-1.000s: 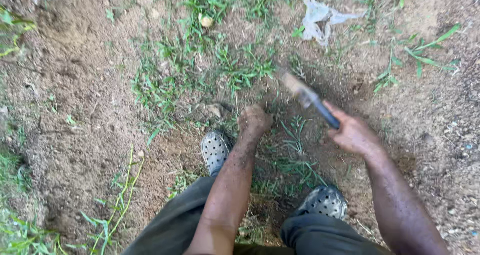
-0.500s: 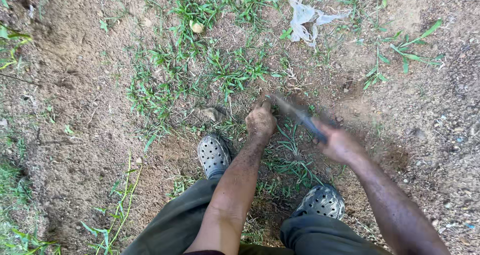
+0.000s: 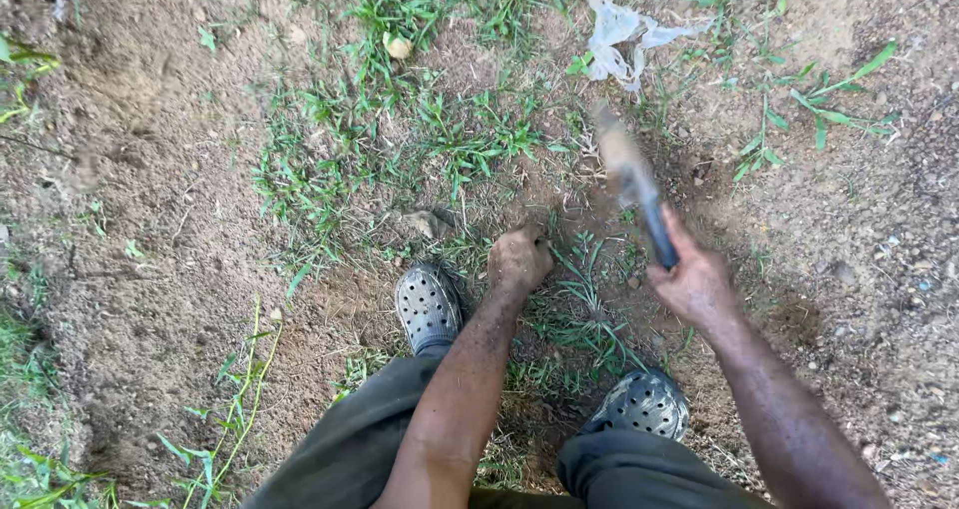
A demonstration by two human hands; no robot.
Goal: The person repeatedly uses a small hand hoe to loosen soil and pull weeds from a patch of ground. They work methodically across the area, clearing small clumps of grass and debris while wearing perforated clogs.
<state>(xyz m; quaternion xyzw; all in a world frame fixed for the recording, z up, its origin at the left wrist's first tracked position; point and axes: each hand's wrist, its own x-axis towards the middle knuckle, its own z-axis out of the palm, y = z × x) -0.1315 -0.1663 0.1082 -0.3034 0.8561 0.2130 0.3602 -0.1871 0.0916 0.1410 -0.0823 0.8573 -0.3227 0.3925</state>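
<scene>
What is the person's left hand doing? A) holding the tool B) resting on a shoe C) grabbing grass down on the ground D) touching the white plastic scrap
C: the left hand is closed low on the grass in front of the shoes, while the right hand grips the blurred tool by its dark handle, and the white plastic scrap lies far off at the top.

Counted: two hands, left hand [image 3: 519, 259] and right hand [image 3: 694, 287]. One bladed tool [image 3: 631, 179], blurred. Two perforated grey clogs, left clog [image 3: 428, 307] and right clog [image 3: 644, 405]. One scrap of pale plastic [image 3: 617, 27]. One yellowish dry leaf [image 3: 399, 45].
</scene>
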